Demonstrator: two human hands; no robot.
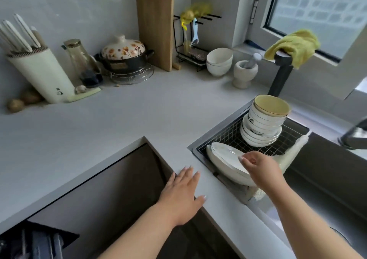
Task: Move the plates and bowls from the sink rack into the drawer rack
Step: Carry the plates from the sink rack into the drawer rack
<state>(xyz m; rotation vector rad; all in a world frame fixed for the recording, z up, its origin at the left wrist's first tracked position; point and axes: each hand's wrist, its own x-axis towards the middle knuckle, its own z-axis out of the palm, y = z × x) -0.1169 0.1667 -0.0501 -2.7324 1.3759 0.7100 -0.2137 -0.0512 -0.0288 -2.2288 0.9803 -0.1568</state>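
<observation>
White plates (228,163) lean in the near end of the sink rack (228,135), the right hand (260,167) curls loosely over their top edge, the left hand (184,191) lies flat, so pinch one rim firmly first.

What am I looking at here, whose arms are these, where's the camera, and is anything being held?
There is no machine here: these are a person's two bare arms, filmed by a wide-angle camera worn on their head, looking down at a kitchen counter. The left hand rests open and flat on the counter's edge. The right hand reaches over the white plates leaning in the sink rack; its fingers are curled at a plate's rim, but a firm grip is not clear. Behind stands a stack of bowls. Farther back are a knife block, a flowered pot and a cutting board.
</observation>
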